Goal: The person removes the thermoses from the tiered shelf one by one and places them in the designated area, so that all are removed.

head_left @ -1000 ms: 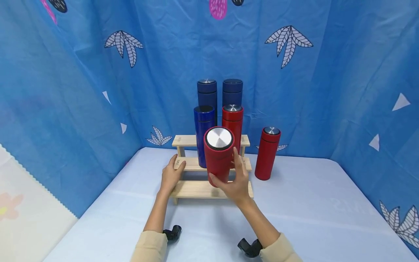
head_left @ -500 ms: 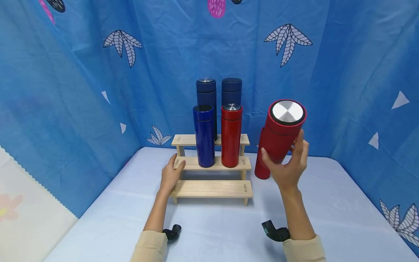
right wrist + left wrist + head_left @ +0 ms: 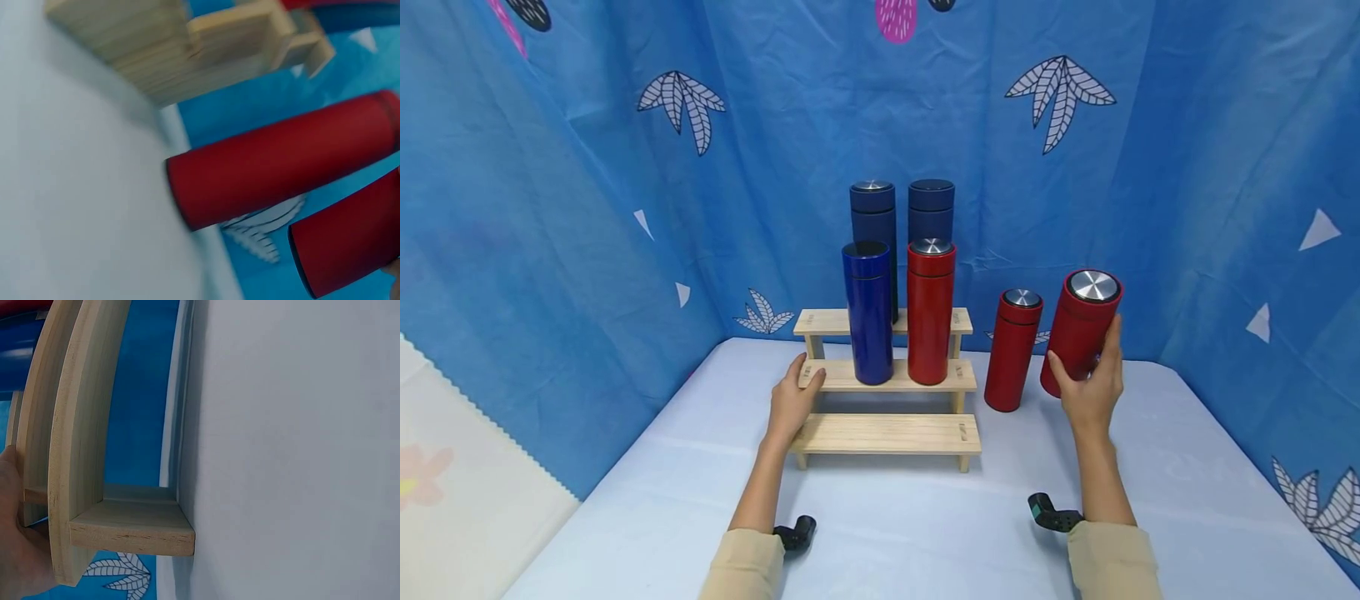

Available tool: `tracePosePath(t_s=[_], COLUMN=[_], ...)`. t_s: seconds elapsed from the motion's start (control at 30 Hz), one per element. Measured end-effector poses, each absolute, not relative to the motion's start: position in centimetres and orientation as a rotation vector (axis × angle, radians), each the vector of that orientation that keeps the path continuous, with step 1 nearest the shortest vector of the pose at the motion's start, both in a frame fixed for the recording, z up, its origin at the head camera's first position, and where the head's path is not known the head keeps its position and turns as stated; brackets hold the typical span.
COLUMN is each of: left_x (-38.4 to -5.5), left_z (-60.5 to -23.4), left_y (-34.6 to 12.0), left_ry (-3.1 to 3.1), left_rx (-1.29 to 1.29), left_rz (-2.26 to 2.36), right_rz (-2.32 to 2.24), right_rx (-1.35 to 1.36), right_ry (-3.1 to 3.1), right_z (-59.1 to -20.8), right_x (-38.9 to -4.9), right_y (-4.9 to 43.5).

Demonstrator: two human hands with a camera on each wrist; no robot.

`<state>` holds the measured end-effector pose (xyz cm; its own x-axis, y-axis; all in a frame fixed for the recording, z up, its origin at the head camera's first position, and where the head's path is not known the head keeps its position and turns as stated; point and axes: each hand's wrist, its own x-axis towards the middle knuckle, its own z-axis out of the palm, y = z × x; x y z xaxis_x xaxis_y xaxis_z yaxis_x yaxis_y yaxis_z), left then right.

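My right hand (image 3: 1092,402) holds a red thermos (image 3: 1079,337) with a silver lid, fingers and thumb round its lower body. It leans slightly, close over the table at the right; its dark-rimmed base shows in the right wrist view. Just left of it a slimmer red thermos (image 3: 1013,354) stands upright. My left hand (image 3: 789,407) grips the left end of a three-step wooden stand (image 3: 883,429), around the middle step. On that step stand a shiny blue thermos (image 3: 869,321) and a shiny red thermos (image 3: 930,321). Behind them, two dark blue thermoses (image 3: 931,208) stand on the top step, partly hidden.
A white cloth covers the table (image 3: 880,533), and a blue patterned curtain (image 3: 820,108) closes off the back and sides. The stand's lowest step (image 3: 87,456) bears nothing. Black wrist devices (image 3: 1055,514) sit at both sleeves.
My right hand has carried the red thermos from in front of the stand to the right, past the slimmer red one, and lowered it. My left hand has stayed on the stand.
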<state>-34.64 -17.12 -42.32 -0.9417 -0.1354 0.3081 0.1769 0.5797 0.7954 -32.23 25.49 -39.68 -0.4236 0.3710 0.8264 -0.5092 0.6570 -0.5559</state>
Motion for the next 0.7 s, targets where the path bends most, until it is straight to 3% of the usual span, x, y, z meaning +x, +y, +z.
tracePosePath(t_s=[0.3,0.7], left_x=[-34.6,-34.7], left_z=[-42.4,-42.3], left_y=[-17.0,-17.1], left_ry=[-2.485,-2.483], left_rx=[-0.03,-0.03], left_rz=[-1.302,-1.285], right_rz=[1.082,1.129], right_rx=[0.015,-0.017], right_ry=[-1.828,-1.895], right_z=[-43.5,-45.3], right_x=[-33.8,-35.1], right_y=[26.7,27.9])
